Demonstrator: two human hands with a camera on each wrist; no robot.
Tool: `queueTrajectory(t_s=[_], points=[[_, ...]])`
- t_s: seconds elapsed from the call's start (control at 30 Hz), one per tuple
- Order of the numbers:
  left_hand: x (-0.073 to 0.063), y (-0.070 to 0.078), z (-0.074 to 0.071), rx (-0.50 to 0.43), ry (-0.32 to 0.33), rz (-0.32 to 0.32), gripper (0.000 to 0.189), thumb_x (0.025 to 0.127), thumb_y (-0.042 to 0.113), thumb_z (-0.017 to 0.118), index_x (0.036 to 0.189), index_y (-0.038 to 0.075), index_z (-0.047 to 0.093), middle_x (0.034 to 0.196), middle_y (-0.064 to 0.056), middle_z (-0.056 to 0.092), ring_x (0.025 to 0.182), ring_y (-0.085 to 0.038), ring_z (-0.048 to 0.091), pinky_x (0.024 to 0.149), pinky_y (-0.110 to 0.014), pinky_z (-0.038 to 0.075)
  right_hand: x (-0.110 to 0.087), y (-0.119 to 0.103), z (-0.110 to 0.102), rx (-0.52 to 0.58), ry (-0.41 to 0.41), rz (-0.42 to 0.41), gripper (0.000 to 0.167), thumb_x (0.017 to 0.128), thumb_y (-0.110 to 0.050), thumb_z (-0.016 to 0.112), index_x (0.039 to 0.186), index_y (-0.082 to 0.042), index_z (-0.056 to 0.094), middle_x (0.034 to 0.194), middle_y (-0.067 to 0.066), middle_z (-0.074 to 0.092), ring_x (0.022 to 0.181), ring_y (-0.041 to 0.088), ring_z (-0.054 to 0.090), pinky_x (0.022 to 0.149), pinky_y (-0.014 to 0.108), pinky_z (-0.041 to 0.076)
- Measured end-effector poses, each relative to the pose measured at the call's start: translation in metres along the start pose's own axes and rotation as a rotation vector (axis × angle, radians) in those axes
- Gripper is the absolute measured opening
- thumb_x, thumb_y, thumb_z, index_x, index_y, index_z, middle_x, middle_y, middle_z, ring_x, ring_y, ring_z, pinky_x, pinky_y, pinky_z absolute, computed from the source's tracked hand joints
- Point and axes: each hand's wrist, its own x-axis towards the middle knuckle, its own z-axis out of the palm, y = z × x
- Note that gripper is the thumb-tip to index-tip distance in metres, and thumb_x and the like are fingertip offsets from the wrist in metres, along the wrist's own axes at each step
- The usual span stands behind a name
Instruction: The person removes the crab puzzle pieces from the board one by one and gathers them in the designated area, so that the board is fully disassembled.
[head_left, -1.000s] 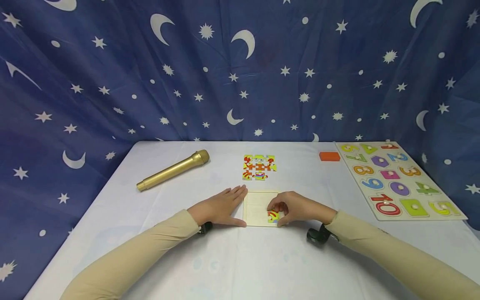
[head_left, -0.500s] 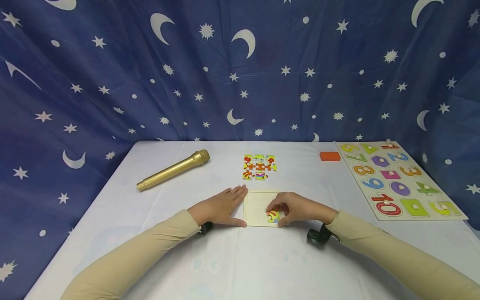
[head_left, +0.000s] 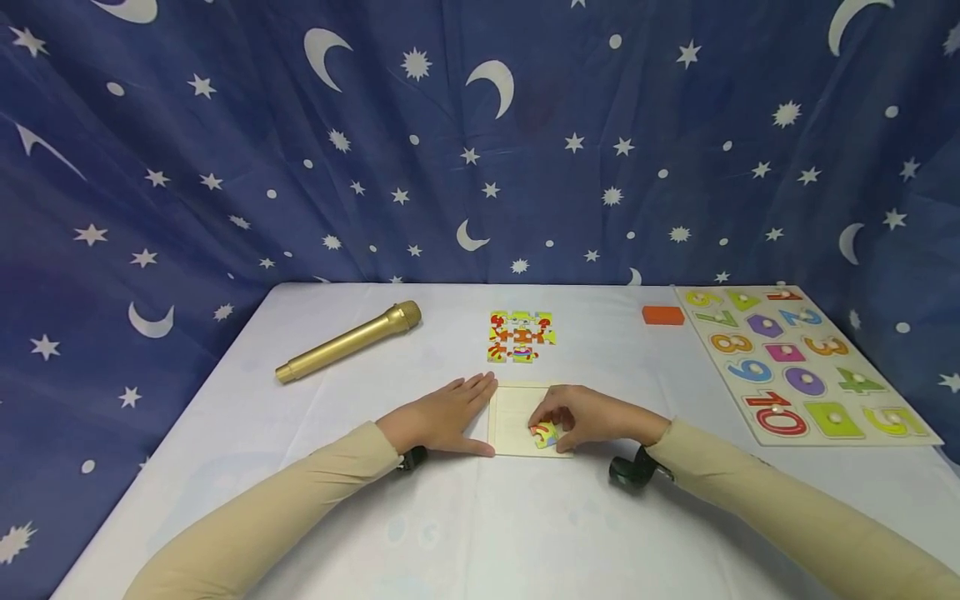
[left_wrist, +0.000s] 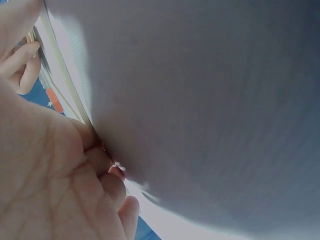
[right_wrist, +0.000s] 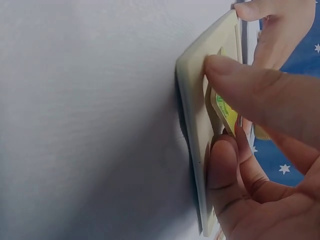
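A pale wooden puzzle tray [head_left: 513, 410] lies flat on the white table. My left hand [head_left: 441, 417] rests along its left edge, fingers extended and thumb stretched out near the front corner. Over the tray's lower right part, my right hand [head_left: 596, 415] pinches a yellow and red jigsaw piece [head_left: 545, 434] between thumb and fingers. Seen from the right wrist, the piece [right_wrist: 226, 111] is tilted up from the tray board [right_wrist: 192, 80]. Behind the tray, several matching jigsaw pieces [head_left: 522, 337] sit close together in rows. The right fingers partly cover the held piece.
A gold microphone [head_left: 348, 342] lies at the back left. An orange block [head_left: 663, 316] is at the back right, beside a number and shape puzzle board [head_left: 808, 367]. A blue curtain [head_left: 375, 150] with moons and stars hangs behind the table [head_left: 480, 525].
The jigsaw piece in my right hand has turned and shifted slightly left over the tray, its edges now slanted to the tray's sides. My left hand stays in place.
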Motion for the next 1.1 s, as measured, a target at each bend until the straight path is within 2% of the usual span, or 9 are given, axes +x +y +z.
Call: queueTrajectory(t_s=[0.33, 0.53, 0.7, 1.1], points=[[0.000, 0.001, -0.001, -0.015, -0.003, -0.006, 0.101, 0.083, 0.071, 0.045, 0.152, 0.007, 0.005, 0.160, -0.007, 0.004, 0.148, -0.020, 0.005, 0.121, -0.038, 0.013, 0.008, -0.002, -0.001, -0.009, -0.019, -0.011, 0.037, 0.071, 0.000, 0.078, 0.105, -0.014, 0.072, 0.091, 0.000, 0.058, 0.071, 0.010, 0.048, 0.061, 0.016, 0.044], [0.001, 0.001, 0.000, -0.005, 0.000, -0.003, 0.101, 0.083, 0.071, 0.044, 0.152, 0.007, 0.006, 0.160, -0.008, 0.005, 0.148, -0.021, 0.006, 0.121, -0.038, 0.014, 0.012, 0.001, 0.001, 0.032, -0.011, -0.029, 0.039, 0.072, 0.004, 0.076, 0.106, -0.015, 0.072, 0.091, 0.001, 0.059, 0.073, 0.010, 0.049, 0.063, 0.017, 0.046], [0.000, 0.000, -0.001, 0.006, 0.000, -0.006, 0.101, 0.084, 0.071, 0.044, 0.152, 0.006, 0.006, 0.160, -0.009, 0.004, 0.148, -0.022, 0.006, 0.121, -0.039, 0.014, 0.013, 0.001, 0.001, 0.054, 0.008, -0.030, 0.043, 0.071, 0.007, 0.075, 0.108, -0.013, 0.069, 0.089, 0.000, 0.058, 0.073, 0.011, 0.051, 0.063, 0.018, 0.048], [0.001, 0.001, 0.001, 0.008, -0.005, -0.010, 0.102, 0.083, 0.072, 0.043, 0.152, 0.007, 0.005, 0.160, -0.008, 0.004, 0.148, -0.021, 0.006, 0.121, -0.038, 0.014, 0.010, -0.001, 0.000, 0.026, 0.039, -0.023, 0.038, 0.069, 0.003, 0.079, 0.103, -0.010, 0.068, 0.087, -0.001, 0.060, 0.070, 0.007, 0.051, 0.062, 0.017, 0.050]])
